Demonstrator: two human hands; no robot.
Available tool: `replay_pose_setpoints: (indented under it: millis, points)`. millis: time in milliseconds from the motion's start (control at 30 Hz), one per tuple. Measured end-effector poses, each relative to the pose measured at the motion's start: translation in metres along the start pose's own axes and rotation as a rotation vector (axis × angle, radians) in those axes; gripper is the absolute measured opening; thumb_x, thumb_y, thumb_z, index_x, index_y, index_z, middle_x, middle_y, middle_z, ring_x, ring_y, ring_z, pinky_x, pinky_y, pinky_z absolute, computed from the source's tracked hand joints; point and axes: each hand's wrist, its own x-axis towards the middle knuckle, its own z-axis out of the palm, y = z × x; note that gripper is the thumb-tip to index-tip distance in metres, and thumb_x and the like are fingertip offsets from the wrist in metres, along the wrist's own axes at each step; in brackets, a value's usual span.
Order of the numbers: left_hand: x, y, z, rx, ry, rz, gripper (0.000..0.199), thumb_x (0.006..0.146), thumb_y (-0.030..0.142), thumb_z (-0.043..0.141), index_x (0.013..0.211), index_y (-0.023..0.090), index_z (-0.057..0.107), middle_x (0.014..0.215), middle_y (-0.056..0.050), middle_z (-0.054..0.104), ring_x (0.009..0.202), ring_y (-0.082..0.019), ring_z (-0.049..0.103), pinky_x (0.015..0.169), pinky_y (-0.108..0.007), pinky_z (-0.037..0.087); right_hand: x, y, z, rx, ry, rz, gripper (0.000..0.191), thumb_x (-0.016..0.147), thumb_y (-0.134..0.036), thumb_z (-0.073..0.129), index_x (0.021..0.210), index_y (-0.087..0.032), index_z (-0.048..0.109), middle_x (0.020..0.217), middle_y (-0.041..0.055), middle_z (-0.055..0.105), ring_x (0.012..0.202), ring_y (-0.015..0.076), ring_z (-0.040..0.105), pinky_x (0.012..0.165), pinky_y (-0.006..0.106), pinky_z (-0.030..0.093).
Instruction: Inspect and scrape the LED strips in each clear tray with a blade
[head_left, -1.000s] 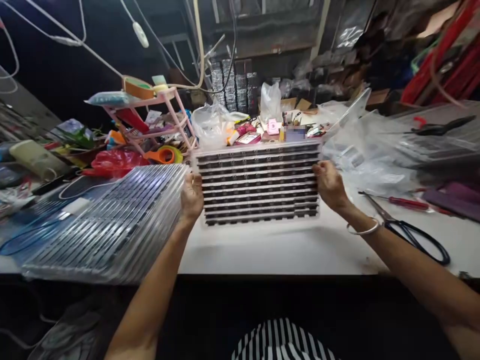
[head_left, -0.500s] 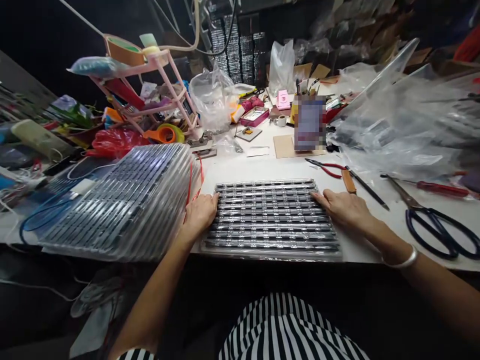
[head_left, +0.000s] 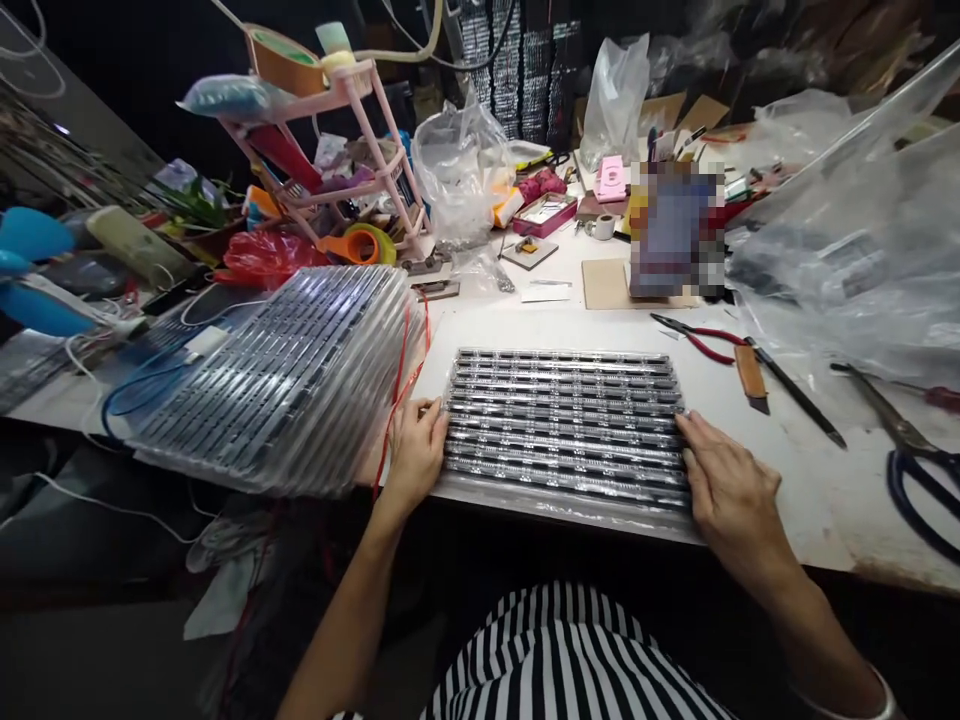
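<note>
A small pile of clear plastic trays [head_left: 562, 425] filled with rows of dark strips lies flat at the table's front edge. My left hand [head_left: 417, 452] grips its left side, fingers bent and pressed together at the edge. At the right side, the fingers of my right hand [head_left: 731, 487] close against the edge near the front corner. The undersides of the trays, and any fingertips beneath them, are hidden. To the left leans a taller stack of similar trays [head_left: 277, 370], with a red string [head_left: 405, 385] between it and my left hand.
Right of the trays lie red-handled pliers [head_left: 705, 338], a brown-handled blade [head_left: 750, 372], a black pointed tool [head_left: 802, 395] and large scissors [head_left: 907, 440]. Plastic bags [head_left: 847, 250] heap at the back right. A pink rack [head_left: 375, 150] stands at the back left.
The view has shifted, so the table's contents sit further right in it. My right hand has slid along the trays' right side toward the front. My left hand stays at the left side.
</note>
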Motion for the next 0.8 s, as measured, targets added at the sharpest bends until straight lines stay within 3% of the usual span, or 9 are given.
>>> replay_pose_setpoints:
  millis: [200,300,400,500,567,633,733,800]
  points:
    - [-0.007,-0.001,-0.006,-0.207,-0.01,-0.013,0.041,0.092,0.042,0.046,0.12,0.017,0.064,0.128,-0.012,0.058,0.123,-0.024,0.05,0.108,-0.043,0.037,-0.001,-0.002,-0.007,0.274,0.021,0.115,0.043,0.094,-0.038,0.041,0.128,-0.018,0.057,0.134,0.0115,0.056,0.127,0.0246,0.05,0.107,0.047,0.039]
    - [-0.01,0.009,-0.016,-0.572,0.03,-0.153,0.046,0.088,0.044,0.056,0.127,0.019,0.059,0.117,-0.011,0.065,0.114,-0.023,0.057,0.104,-0.041,0.041,0.004,-0.019,-0.025,0.396,0.054,0.158,0.043,0.092,-0.037,0.046,0.133,-0.023,0.054,0.139,0.0075,0.052,0.13,0.0234,0.047,0.111,0.046,0.035]
    - [-0.007,0.021,-0.034,-1.016,0.259,-0.229,0.053,0.08,0.035,0.068,0.131,0.028,0.055,0.079,0.001,0.067,0.073,-0.011,0.062,0.082,-0.028,0.053,0.013,-0.036,-0.044,0.571,0.142,0.091,0.047,0.093,-0.032,0.046,0.14,-0.029,0.044,0.146,0.0036,0.044,0.135,0.0233,0.04,0.114,0.047,0.031]
    - [-0.001,0.027,-0.052,-1.192,0.547,-0.235,0.037,0.078,0.023,0.068,0.113,0.035,0.066,0.071,0.006,0.058,0.059,-0.004,0.051,0.068,-0.017,0.051,0.022,-0.035,-0.047,0.601,0.259,0.01,0.047,0.094,-0.032,0.044,0.141,-0.03,0.042,0.149,0.0045,0.038,0.138,0.0253,0.035,0.112,0.047,0.034]
    - [0.003,0.03,-0.059,-1.199,0.604,-0.26,0.034,0.081,0.018,0.061,0.108,0.037,0.067,0.079,0.005,0.061,0.068,-0.006,0.056,0.073,-0.019,0.052,0.024,-0.024,-0.04,0.542,0.269,0.055,0.046,0.094,-0.033,0.045,0.139,-0.027,0.045,0.144,0.0079,0.042,0.132,0.0246,0.043,0.109,0.044,0.038]
    - [0.003,0.032,-0.063,-1.157,0.563,-0.267,0.043,0.083,0.017,0.055,0.119,0.04,0.06,0.098,0.003,0.065,0.091,-0.01,0.062,0.088,-0.027,0.053,0.021,-0.009,-0.029,0.48,0.194,0.143,0.045,0.093,-0.035,0.046,0.137,-0.023,0.048,0.135,0.0104,0.049,0.122,0.0227,0.052,0.107,0.041,0.041]
    - [0.003,0.036,-0.068,-0.982,0.419,-0.206,0.054,0.089,0.024,0.043,0.14,0.04,0.037,0.135,0.0,0.053,0.129,-0.02,0.047,0.109,-0.043,0.041,0.015,0.007,-0.019,0.379,0.092,0.203,0.043,0.093,-0.04,0.046,0.129,-0.019,0.056,0.125,0.0101,0.057,0.118,0.022,0.055,0.106,0.04,0.041]
    - [0.003,0.038,-0.071,-0.846,0.333,-0.152,0.055,0.093,0.03,0.033,0.146,0.041,0.024,0.146,0.001,0.042,0.138,-0.023,0.036,0.113,-0.048,0.035,0.012,0.011,-0.017,0.339,0.07,0.184,0.041,0.092,-0.041,0.046,0.124,-0.02,0.06,0.12,0.0089,0.06,0.115,0.0215,0.056,0.106,0.039,0.041]
